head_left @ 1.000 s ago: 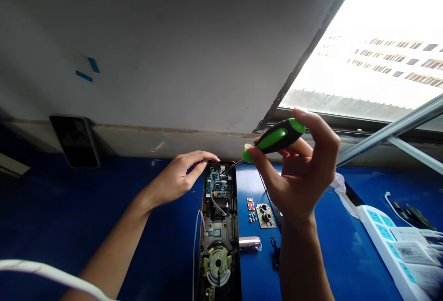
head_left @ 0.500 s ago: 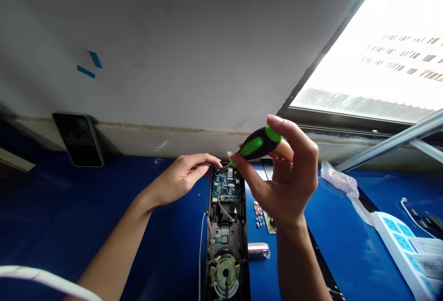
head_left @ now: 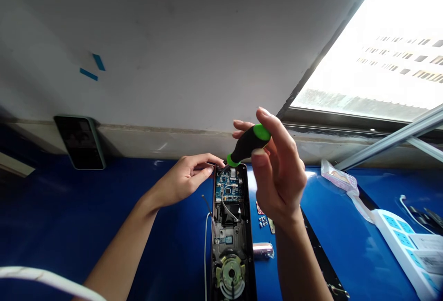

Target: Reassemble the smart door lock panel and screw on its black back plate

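Note:
A green-and-black screwdriver (head_left: pixel 249 144) is in my right hand (head_left: pixel 280 172), its handle tilted up to the right between thumb and fingers. Its shaft slants down to the upper left corner of a blue circuit board (head_left: pixel 229 191); the exact contact of the tip is too small to make out. The board sits in a long, opened black housing (head_left: pixel 250 241). My left hand (head_left: pixel 183 179) holds the housing's far left corner, index finger over the end and thumb at the side. A round speaker (head_left: pixel 231 273) lies nearer me inside the housing, and a thin wire crosses its middle.
Several screws (head_left: pixel 263 221) and a pink wrapped cylinder (head_left: pixel 263 250) lie right of the housing. Further right are a black panel (head_left: pixel 320 255) and a white power strip (head_left: pixel 398 245). A phone (head_left: pixel 80 142) leans against the wall. A white cable (head_left: pixel 48 277) crosses the lower left.
The view has shifted slightly. My right hand has turned about the screwdriver handle, with its fingers in a different position and the handle rotated. My left hand stays at the housing's corner.

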`<move>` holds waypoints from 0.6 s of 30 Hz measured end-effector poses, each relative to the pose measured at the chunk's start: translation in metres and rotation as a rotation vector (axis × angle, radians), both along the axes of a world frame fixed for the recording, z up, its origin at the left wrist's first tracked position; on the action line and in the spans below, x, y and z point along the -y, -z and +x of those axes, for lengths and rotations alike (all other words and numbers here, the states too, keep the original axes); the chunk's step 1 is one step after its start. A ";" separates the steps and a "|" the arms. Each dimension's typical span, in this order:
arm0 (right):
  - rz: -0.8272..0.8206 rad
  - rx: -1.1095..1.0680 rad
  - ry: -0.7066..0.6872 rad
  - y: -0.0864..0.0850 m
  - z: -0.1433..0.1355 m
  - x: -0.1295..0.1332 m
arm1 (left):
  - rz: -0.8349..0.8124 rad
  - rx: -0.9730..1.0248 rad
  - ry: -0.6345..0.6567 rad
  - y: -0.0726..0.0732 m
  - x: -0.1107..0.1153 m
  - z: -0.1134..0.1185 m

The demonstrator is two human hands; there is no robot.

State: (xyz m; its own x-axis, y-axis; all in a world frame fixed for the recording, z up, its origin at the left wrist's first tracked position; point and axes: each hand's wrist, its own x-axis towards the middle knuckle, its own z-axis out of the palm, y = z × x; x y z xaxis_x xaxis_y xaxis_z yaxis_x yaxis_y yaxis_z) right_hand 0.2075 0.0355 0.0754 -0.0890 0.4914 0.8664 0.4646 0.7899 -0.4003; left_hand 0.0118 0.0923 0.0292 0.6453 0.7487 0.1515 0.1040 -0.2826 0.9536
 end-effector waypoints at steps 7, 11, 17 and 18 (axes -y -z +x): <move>0.090 -0.112 0.072 -0.005 0.001 0.003 | 0.000 0.026 0.026 0.000 0.001 0.001; 0.000 -0.007 0.031 -0.005 0.002 0.004 | 0.008 0.019 0.025 0.000 0.001 0.000; 0.129 -0.120 0.076 -0.005 0.003 0.001 | 0.029 0.020 0.026 -0.003 0.004 0.001; 0.110 -0.121 0.070 -0.005 0.003 0.001 | 0.033 0.016 0.024 -0.003 0.004 0.001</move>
